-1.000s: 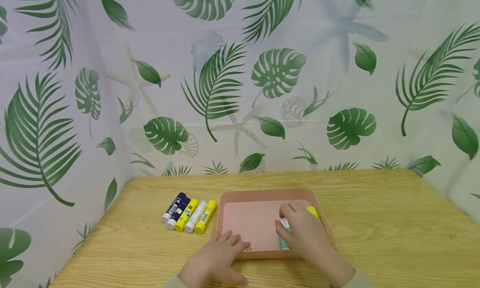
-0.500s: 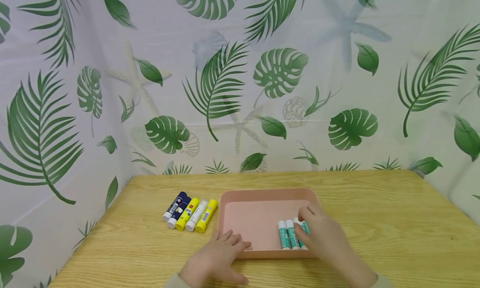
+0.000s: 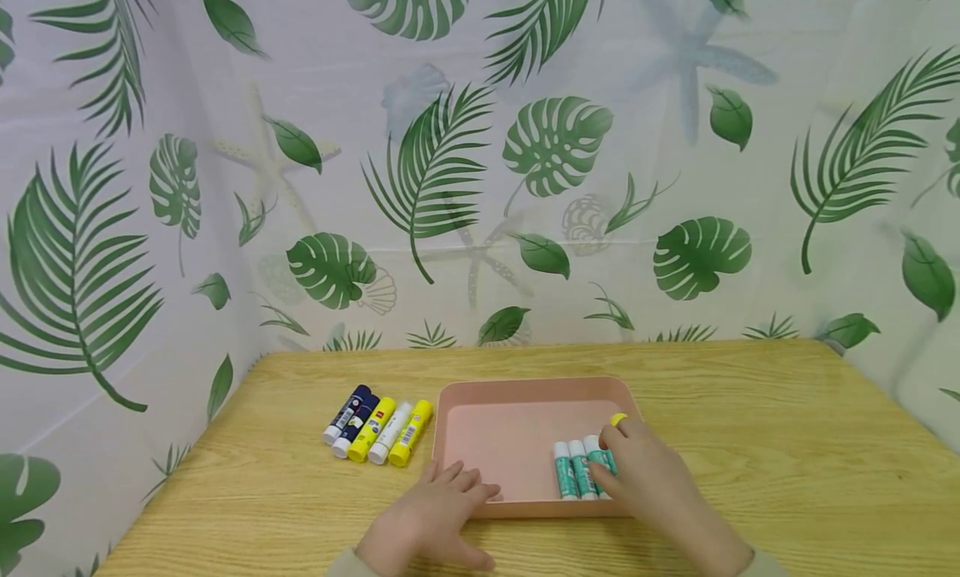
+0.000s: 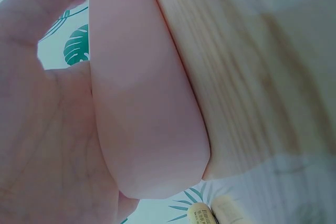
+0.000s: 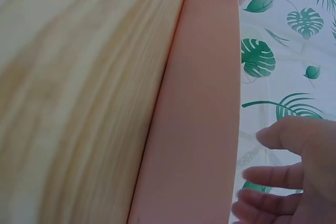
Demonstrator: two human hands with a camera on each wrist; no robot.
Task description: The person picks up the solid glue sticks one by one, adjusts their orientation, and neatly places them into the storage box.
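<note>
In the head view, a pink tray [image 3: 517,510] lies on the table. My left hand [image 3: 438,514] rests on its front left edge, fingers spread over the rim. Several white-capped teal glue sticks [image 3: 566,473] lie side by side in the tray's front right part. My right hand [image 3: 645,469] hovers over the tray's right side by these sticks and partly hides them. A yellow end [image 3: 618,419] of another stick shows behind its fingers; the rest is covered. In the right wrist view the fingers [image 5: 273,177] are loosely bent above the rim, with nothing visible between them and the thumb.
Left of the tray lies a row of glue sticks: two dark blue sticks [image 3: 352,423], a yellow stick [image 3: 372,429], a white stick [image 3: 391,433] and another yellow stick [image 3: 412,433]. A leaf-patterned cloth [image 3: 465,185] hangs behind the wooden table [image 3: 787,460].
My right hand has moved right and slightly down over the tray, uncovering several teal sticks. The yellow end was hidden half a second ago and shows again. My left hand stays on the rim.
</note>
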